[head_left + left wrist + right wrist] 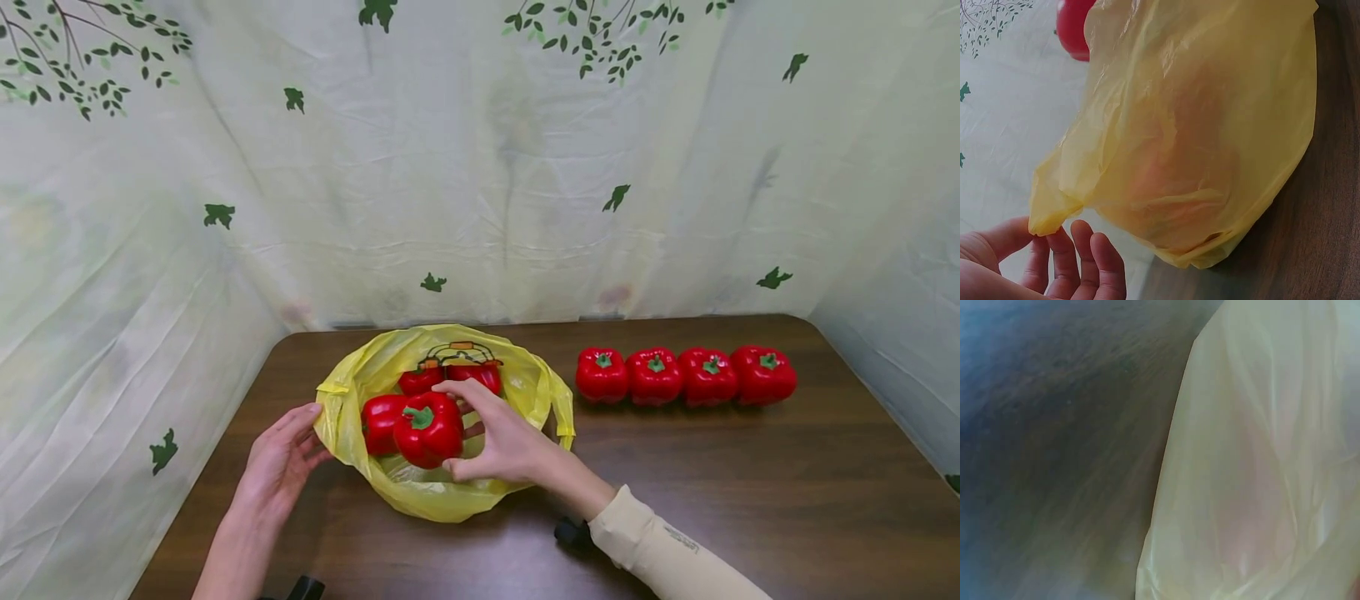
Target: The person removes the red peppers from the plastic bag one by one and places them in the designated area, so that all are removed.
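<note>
A yellow plastic bag [408,497] stands with its mouth spread wide, a dark line drawing on its inner far wall. My left hand [283,458] pinches the bag's left rim between thumb and fingers; in the left wrist view the hand [1063,265] holds a gathered corner. Over the bag's opening, my right hand [502,437] grips a red bell pepper [427,433] from its right side, green stem facing up. Another red pepper [381,423] lies inside at the left, and two more show at the back of the bag. The bag's wall hides the right hand's fingers in the right wrist view.
Several red bell peppers [655,377] form a row at the back right of the brown wooden table [712,483]. A printed leaf curtain [480,208] hangs behind it. One small black object [572,533] is by the right sleeve, another [306,588] at the front edge.
</note>
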{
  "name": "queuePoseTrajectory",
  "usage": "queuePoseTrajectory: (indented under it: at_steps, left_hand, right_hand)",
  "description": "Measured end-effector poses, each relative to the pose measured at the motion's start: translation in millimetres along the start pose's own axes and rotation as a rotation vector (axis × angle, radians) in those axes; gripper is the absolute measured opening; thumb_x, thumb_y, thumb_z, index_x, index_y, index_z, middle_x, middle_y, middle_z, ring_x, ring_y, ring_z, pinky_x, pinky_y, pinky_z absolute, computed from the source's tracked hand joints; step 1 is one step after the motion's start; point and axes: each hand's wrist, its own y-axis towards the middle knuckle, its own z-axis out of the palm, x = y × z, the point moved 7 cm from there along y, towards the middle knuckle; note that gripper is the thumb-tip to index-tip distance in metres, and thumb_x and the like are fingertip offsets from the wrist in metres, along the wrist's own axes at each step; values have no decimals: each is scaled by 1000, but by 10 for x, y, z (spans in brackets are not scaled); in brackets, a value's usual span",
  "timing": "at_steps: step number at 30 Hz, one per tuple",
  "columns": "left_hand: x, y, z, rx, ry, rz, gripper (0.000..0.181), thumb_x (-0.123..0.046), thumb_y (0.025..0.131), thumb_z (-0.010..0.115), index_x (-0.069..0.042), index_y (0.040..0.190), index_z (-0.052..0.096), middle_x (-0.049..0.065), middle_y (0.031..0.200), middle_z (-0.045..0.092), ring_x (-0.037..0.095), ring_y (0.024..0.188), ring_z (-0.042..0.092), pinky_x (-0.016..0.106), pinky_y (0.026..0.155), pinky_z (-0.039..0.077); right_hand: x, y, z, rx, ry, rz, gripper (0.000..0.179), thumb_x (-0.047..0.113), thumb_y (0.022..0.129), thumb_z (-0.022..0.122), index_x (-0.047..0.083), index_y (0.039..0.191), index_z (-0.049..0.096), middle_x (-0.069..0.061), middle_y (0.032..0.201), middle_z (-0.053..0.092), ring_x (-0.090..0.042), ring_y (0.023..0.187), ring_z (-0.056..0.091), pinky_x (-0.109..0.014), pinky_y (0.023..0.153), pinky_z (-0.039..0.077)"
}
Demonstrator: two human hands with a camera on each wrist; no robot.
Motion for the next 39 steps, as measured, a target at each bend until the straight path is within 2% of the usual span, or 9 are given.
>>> queuePoseTrajectory:
  at_steps: [13, 21, 24, 29, 34, 39]
  left_hand:
    - [5, -25, -21, -30, 27, -35, 12, -22, 98, 64, -17, 95, 74, -4, 97, 72, 13, 86, 66, 31, 76, 54]
    - [10, -20, -16, -22, 21, -30, 13, -21, 99, 62, -17, 94, 74, -4, 97, 72, 13, 85, 66, 31, 75, 54]
    - [18, -14, -18, -28, 24, -36, 12, -22, 98, 63, -17, 94, 74, -4, 97, 72, 13, 86, 66, 31, 76, 54]
    - [17, -12, -20, -32, 23, -41, 12, -22, 98, 63, -17, 94, 74, -4, 97, 72, 14, 86, 66, 31, 76, 54]
    - [4, -8, -9, -24, 16, -31, 15, -20, 99, 61, -17, 93, 74, -4, 96, 72, 14, 85, 66, 32, 76, 54]
    - [-3, -13, -7, -26, 14, -28, 14, -20, 99, 61, -16, 94, 74, -4, 96, 72, 14, 85, 66, 32, 76, 54]
  right_hand:
    - [176, -130, -136, -55, 74, -6, 82, 10, 73, 78, 26, 143, 37, 8, 134, 48, -15, 110, 58, -30, 84, 54]
    - [235, -234, -233, -84, 60, -48, 85, 6, 68, 80, 20, 141, 37, 0, 132, 49, -18, 114, 55, -31, 82, 55]
    - [255, -287, -282, -85, 37, -61, 84, 6, 69, 80, 19, 140, 38, -1, 132, 50, -17, 113, 57, -32, 85, 54]
    - [296, -397, -396, -97, -76, -82, 83, 11, 69, 82, 18, 140, 39, 1, 130, 53, -15, 111, 57, -34, 90, 52]
    - [316, -531, -523, -114, -179, -74, 84, 18, 68, 83, 17, 140, 41, 4, 129, 56, -12, 109, 55, -35, 87, 51]
    - [314, -691, -637, -129, -171, -50, 85, 15, 67, 85, 17, 140, 41, 2, 130, 55, -14, 107, 57, -37, 86, 53]
